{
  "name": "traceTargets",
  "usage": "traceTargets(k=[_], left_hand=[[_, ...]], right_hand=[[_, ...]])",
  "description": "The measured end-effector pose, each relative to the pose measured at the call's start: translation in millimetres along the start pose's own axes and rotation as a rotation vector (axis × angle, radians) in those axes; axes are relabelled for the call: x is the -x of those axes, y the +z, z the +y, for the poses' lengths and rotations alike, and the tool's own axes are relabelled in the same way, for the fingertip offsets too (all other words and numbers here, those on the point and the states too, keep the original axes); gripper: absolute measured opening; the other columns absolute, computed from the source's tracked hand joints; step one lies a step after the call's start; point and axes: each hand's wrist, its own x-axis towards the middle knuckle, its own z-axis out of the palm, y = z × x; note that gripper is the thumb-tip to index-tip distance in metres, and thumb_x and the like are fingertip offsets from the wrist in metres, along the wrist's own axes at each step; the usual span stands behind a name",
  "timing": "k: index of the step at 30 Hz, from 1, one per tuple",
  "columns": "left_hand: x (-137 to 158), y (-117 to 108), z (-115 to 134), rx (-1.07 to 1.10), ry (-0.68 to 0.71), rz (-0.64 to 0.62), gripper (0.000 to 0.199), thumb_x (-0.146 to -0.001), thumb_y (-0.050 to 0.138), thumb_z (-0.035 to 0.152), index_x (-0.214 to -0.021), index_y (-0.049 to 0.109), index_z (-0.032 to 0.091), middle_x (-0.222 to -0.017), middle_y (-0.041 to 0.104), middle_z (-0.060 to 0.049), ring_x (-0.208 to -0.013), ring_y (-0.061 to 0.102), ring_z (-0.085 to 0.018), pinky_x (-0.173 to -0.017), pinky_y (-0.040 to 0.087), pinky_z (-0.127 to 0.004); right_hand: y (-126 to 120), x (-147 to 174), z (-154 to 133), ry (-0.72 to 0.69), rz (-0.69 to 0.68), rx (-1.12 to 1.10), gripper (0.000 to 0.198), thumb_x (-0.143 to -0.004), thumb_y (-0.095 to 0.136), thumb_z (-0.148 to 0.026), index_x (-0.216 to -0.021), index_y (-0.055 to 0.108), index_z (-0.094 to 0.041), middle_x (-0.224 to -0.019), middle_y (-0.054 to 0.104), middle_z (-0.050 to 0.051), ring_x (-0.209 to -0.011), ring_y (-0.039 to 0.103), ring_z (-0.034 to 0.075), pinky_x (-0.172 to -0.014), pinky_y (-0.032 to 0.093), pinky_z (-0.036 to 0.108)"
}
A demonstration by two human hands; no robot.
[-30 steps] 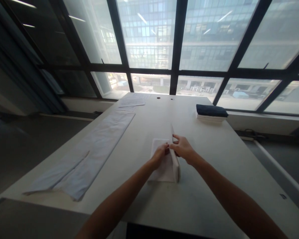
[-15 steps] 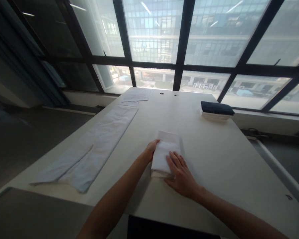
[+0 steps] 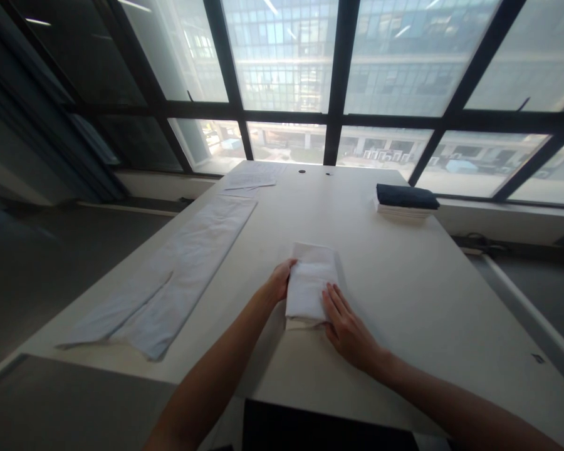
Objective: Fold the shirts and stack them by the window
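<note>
A folded white garment (image 3: 310,282) lies in a thick, narrow stack of layers on the table in front of me. At its left edge, my left hand (image 3: 281,279) is closed on the cloth, thumb on top and the other fingers mostly hidden along the side. My right hand (image 3: 346,322) rests along the lower right edge, its fingers stretched out and close together, touching the cloth. On the left side of the table a pair of white trousers (image 3: 192,250) is spread lengthwise, folded along its legs.
The white table (image 3: 395,313) reaches to the windows. At its far right sits a dark blue folded cloth (image 3: 407,196) on white folded pieces (image 3: 404,214). White papers (image 3: 249,177) lie at the far left, with two small holes near the far edge.
My right hand has slid off the top of the garment to its right edge. My left hand stays at the left edge. The view has shifted slightly.
</note>
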Motion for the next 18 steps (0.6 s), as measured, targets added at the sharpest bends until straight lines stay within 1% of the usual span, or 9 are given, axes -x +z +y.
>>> traceTargets(k=[3,6,10,12,13,14,15,16,18], left_hand=[[-0.7,-0.3,-1.6,-0.002,-0.003,0.015,0.035,-0.099,0.044,0.032,-0.113,0.063,0.007,-0.088,0.076,-0.013,-0.070,0.074,-0.025,-0.074,0.064,-0.040],[-1.6,-0.1,-3.4,0.013,0.004,0.018,0.033,-0.099,0.044,0.030,-0.112,0.063,0.006,-0.087,0.076,-0.014,-0.070,0.075,-0.026,-0.072,0.064,-0.041],[-3.2,1.2,-8.0,0.019,0.015,0.013,0.031,-0.098,0.043,0.026,-0.111,0.063,0.006,-0.087,0.075,-0.014,-0.072,0.075,-0.026,-0.071,0.064,-0.041],[-2.7,0.5,-9.6,-0.041,0.039,0.028,0.032,-0.097,0.041,0.024,-0.114,0.062,0.006,-0.091,0.074,-0.015,-0.078,0.075,-0.027,-0.074,0.064,-0.042],[-1.8,-0.3,-9.5,-0.104,0.083,0.041,0.032,-0.096,0.042,0.022,-0.116,0.061,0.007,-0.095,0.074,-0.016,-0.084,0.075,-0.028,-0.077,0.063,-0.044],[-0.4,-1.2,-8.7,-0.195,0.168,0.065,0.033,-0.094,0.043,0.019,-0.120,0.060,0.008,-0.101,0.073,-0.016,-0.090,0.074,-0.028,-0.082,0.062,-0.045],[1.3,-1.9,-7.2,-0.310,0.302,0.112,0.036,-0.092,0.046,0.017,-0.125,0.058,0.009,-0.109,0.072,-0.017,-0.099,0.072,-0.028,-0.088,0.060,-0.046],[3.0,-2.1,-5.4,-0.448,0.483,0.183,0.041,-0.089,0.049,0.014,-0.130,0.056,0.011,-0.120,0.069,-0.017,-0.109,0.069,-0.028,-0.096,0.056,-0.047],[5.6,0.3,-2.4,-0.789,0.902,0.334,0.056,-0.086,0.053,0.010,-0.141,0.049,0.013,-0.142,0.055,-0.019,-0.132,0.054,-0.029,-0.111,0.044,-0.050]], right_hand=[[4.5,0.1,-1.2,-0.027,-0.002,0.071,0.102,-0.079,0.040,0.007,-0.161,-0.013,-0.020,-0.169,0.005,0.013,-0.153,0.002,0.036,-0.118,0.034,0.062],[7.5,1.0,-0.3,-0.019,-0.023,0.126,0.107,-0.072,0.032,0.015,-0.159,-0.019,-0.021,-0.168,0.001,0.013,-0.153,0.001,0.035,-0.118,0.035,0.058],[11.0,5.6,7.9,0.026,-0.063,0.157,0.112,-0.065,0.027,0.018,-0.157,-0.024,-0.022,-0.167,-0.004,0.012,-0.153,-0.001,0.031,-0.120,0.034,0.053],[12.0,8.8,14.8,0.032,-0.093,0.160,0.113,-0.064,0.026,0.018,-0.156,-0.025,-0.022,-0.167,-0.005,0.012,-0.153,-0.002,0.029,-0.120,0.034,0.053],[11.6,10.4,18.6,0.023,-0.114,0.158,0.113,-0.064,0.026,0.018,-0.157,-0.024,-0.022,-0.168,-0.004,0.013,-0.153,-0.003,0.029,-0.120,0.033,0.053],[10.1,12.0,22.4,0.009,-0.138,0.152,0.113,-0.064,0.027,0.018,-0.158,-0.022,-0.022,-0.168,-0.003,0.013,-0.153,-0.004,0.029,-0.120,0.032,0.053],[7.4,13.4,25.9,-0.007,-0.165,0.142,0.112,-0.064,0.028,0.017,-0.159,-0.018,-0.021,-0.168,-0.002,0.013,-0.153,-0.005,0.028,-0.121,0.031,0.053],[3.5,14.3,28.8,-0.018,-0.191,0.132,0.111,-0.063,0.029,0.016,-0.161,-0.013,-0.019,-0.168,0.000,0.013,-0.153,-0.004,0.028,-0.121,0.029,0.054],[-7.7,13.5,31.5,-0.023,-0.235,0.113,0.109,-0.062,0.032,0.014,-0.163,0.005,-0.015,-0.168,0.007,0.014,-0.154,-0.002,0.027,-0.122,0.025,0.056]])
